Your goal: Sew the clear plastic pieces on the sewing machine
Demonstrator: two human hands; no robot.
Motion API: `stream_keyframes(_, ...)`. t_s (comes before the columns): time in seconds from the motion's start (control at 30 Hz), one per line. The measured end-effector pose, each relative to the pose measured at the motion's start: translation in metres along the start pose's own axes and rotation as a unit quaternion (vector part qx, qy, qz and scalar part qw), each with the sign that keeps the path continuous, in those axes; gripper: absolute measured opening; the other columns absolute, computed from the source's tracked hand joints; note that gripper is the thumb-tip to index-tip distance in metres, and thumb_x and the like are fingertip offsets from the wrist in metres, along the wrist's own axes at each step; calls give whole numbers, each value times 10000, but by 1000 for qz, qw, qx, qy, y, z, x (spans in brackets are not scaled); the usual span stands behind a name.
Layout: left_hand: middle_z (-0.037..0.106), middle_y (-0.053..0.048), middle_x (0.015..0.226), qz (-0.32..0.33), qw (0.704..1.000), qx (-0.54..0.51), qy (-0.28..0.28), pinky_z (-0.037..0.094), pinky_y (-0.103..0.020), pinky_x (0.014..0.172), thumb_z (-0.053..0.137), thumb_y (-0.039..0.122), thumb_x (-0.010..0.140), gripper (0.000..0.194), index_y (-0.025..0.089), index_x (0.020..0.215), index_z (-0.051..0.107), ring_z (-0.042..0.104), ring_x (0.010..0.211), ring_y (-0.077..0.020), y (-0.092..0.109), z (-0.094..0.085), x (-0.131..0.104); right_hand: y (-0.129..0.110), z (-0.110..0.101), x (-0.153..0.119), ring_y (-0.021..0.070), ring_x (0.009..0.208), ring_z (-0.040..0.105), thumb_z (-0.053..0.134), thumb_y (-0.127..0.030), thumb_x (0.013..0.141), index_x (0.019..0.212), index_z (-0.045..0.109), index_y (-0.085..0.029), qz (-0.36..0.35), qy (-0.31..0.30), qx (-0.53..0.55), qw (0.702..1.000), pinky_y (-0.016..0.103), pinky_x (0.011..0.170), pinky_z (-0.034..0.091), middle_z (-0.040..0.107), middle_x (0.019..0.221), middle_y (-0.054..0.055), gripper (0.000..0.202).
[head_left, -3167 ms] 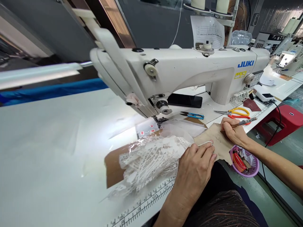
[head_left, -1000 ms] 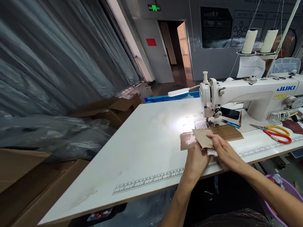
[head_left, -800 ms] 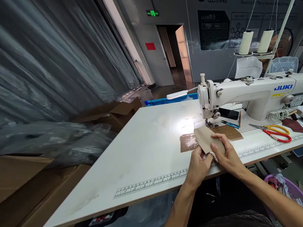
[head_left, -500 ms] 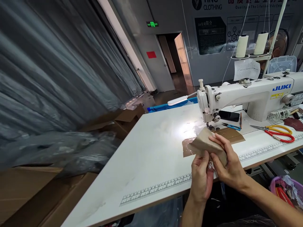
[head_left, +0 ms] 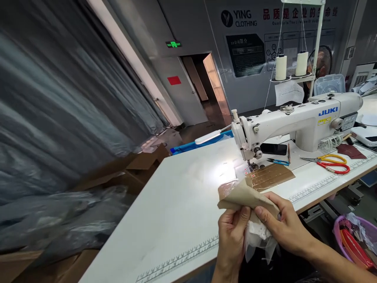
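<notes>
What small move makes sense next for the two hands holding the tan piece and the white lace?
Probably lower the bundle back onto the table. Both the left hand and the right hand pinch the tan piece in the air at the table's near edge, with the white lace hanging loose beneath it, short of the sewing machine.

Grey wall (head_left: pixel 206 35) at back, printed "YING CLOTHING" with a dark poster (head_left: pixel 246 53) below it. Open doorway (head_left: pixel 210 84) shows warm light beyond; green exit sign (head_left: pixel 173 44) above, red patch (head_left: pixel 174 80) on the door beside it. Grey plastic sheeting (head_left: pixel 59 118) hangs along the left. Cardboard boxes (head_left: pixel 138 165) on the floor near it. White worktop (head_left: pixel 176 196), ruler printed along its front edge, brightly lit by a lamp (head_left: pixel 209 136).
</notes>
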State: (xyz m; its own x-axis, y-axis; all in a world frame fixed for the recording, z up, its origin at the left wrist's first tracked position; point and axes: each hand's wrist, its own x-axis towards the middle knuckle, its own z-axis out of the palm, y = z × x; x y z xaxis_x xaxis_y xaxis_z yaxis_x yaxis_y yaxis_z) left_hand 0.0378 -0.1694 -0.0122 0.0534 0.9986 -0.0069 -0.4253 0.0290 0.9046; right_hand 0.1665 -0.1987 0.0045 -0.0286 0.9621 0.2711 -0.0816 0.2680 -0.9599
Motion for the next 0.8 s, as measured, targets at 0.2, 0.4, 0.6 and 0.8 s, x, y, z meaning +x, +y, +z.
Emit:
stream_keyframes(0.2, 737, -59, 881, -15, 999, -46, -9, 554, -334, 804, 921, 403, 532, 548, 165, 966, 685, 711, 870, -244, 2, 14, 5, 14, -1, 12, 141, 712, 578, 806, -500, 695, 896, 687, -166, 92, 14, 217, 972, 255, 682, 460, 652, 771, 2, 408)
stream_keyframes(0.4, 670, -43, 923, 11, 999, -4, 39, 509, -289, 872, 905, 330, 543, 449, 163, 886, 667, 646, 902, -179, -3, 6, 30, 36, -13, 37, 204, 648, 653, 922, -440, 513, 773, 671, -158, 194, 66, 338, 918, 318, 619, 529, 692, 683, 36, 457)
stream_keyframes(0.6, 530, -98, 1183, 192, 936, 263, 136, 496, -317, 932, 830, 222, 623, 205, 208, 804, 736, 443, 1279, -305, 18, -7, 37, 36, -39, 50, 249, 737, 688, 924, -442, 504, 839, 681, -178, 139, 155, 285, 936, 368, 669, 567, 702, 685, 27, 491)
stream_keyframes(0.8, 617, -104, 1236, 108, 992, 63, 1, 462, -340, 1012, 891, 357, 604, 619, 205, 1148, 638, 549, 1220, -291, 3, 19, 17, 32, -19, 35, 246, 810, 679, 748, -493, 751, 965, 687, -201, 13, 131, 97, 987, 393, 751, 563, 715, 813, 51, 367)
